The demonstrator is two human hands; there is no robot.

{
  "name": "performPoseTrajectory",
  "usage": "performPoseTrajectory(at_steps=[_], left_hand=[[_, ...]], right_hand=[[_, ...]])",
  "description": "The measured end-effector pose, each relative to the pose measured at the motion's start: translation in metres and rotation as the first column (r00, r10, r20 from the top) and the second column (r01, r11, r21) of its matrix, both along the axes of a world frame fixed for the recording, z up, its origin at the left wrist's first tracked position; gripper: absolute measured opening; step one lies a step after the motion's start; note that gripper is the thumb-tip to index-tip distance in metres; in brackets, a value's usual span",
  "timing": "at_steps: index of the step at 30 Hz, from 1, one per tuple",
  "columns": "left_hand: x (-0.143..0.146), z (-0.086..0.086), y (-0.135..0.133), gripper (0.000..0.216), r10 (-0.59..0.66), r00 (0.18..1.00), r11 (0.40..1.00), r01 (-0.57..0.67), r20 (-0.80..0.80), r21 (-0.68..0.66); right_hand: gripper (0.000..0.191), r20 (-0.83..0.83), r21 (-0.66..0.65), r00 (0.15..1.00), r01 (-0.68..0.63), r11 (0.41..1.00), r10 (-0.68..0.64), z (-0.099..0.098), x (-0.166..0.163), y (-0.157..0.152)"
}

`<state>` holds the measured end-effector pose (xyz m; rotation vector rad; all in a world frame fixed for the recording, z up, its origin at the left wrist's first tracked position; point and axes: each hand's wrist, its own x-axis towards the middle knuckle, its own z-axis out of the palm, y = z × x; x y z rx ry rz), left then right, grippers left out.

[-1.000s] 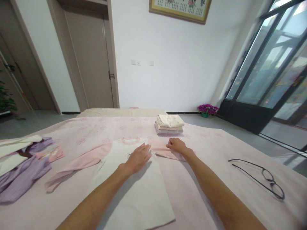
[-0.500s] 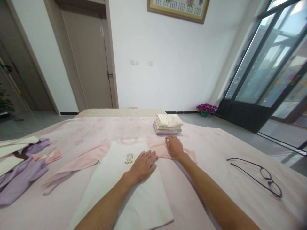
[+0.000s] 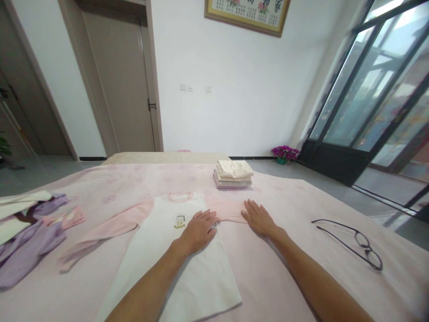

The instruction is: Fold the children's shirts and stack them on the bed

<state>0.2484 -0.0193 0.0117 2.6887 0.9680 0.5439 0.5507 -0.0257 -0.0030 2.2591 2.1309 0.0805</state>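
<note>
A white shirt [image 3: 204,273] with 2 pink sleeves lies spread flat on the cloth-covered counter [image 3: 288,203], directly in front of the person, its pink neckband [image 3: 181,197] at the far end. The left hand [image 3: 200,229] rests palm down on the shirt beside the small chest print [image 3: 180,220], its grip wide and holding nothing. The right hand [image 3: 260,218] lies palm down at the outer part of the right-side sleeve [image 3: 230,209], its grip also wide; the cuff cannot be made out there. The left-side sleeve [image 3: 109,224] slants toward the person. Beyond the right hand sits a folded stack [image 3: 233,174]; glasses [image 3: 360,245] lie to the right, rumpled clothes [image 3: 35,237] far left.
</note>
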Motion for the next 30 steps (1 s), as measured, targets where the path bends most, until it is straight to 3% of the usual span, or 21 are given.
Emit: performPoseTrajectory(at_steps=[3,5,6,8,11,13,15,19,25,30], left_hand=[[0.001,0.002,0.000,0.040,-0.004,1.000,1.000,0.004,0.006,0.001],[0.001,0.003,0.000,0.040,-0.006,1.000,1.000,0.006,0.013,0.000],[0.001,0.003,0.000,0.040,-0.009,1.000,1.000,0.009,0.018,-0.001],[0.000,0.004,0.000,0.039,-0.016,0.999,1.000,0.017,0.036,-0.003],[-0.001,0.003,-0.001,0.037,-0.053,0.995,0.999,0.052,0.082,0.014],[-0.002,0.002,0.000,0.034,-0.079,0.989,0.997,0.076,0.126,0.029],[-0.003,0.001,0.001,0.032,-0.093,0.983,0.996,0.089,0.161,0.031],[-0.003,0.001,0.004,0.032,-0.100,0.979,0.995,0.099,0.175,0.015],[-0.009,-0.005,-0.002,0.045,-0.047,0.934,0.996,0.069,0.353,-0.050],[-0.047,0.012,-0.003,0.042,0.169,0.842,0.985,-0.128,0.512,-0.115]], right_hand=[[0.066,0.043,-0.019,0.988,0.148,0.989,-0.147,0.007,0.010,0.002],[0.063,0.059,0.023,0.986,0.156,0.988,-0.157,0.012,0.001,0.012],[0.060,0.066,0.056,0.993,0.094,0.994,-0.098,0.013,-0.007,0.019],[0.049,0.090,0.115,0.986,-0.152,0.982,0.142,0.015,-0.030,0.035],[0.042,0.087,0.121,0.861,-0.509,0.853,0.501,0.012,-0.068,0.057],[0.045,0.028,0.094,0.816,-0.577,0.812,0.577,0.007,-0.084,0.065],[0.050,-0.031,0.065,0.860,-0.507,0.859,0.510,0.002,-0.090,0.065],[0.062,-0.027,0.059,0.974,-0.224,0.973,0.226,-0.008,-0.075,0.058],[0.061,0.049,0.118,0.993,-0.110,0.987,0.105,-0.018,-0.062,0.056],[0.059,0.063,0.135,0.991,-0.126,0.983,0.119,-0.019,-0.063,0.056]])
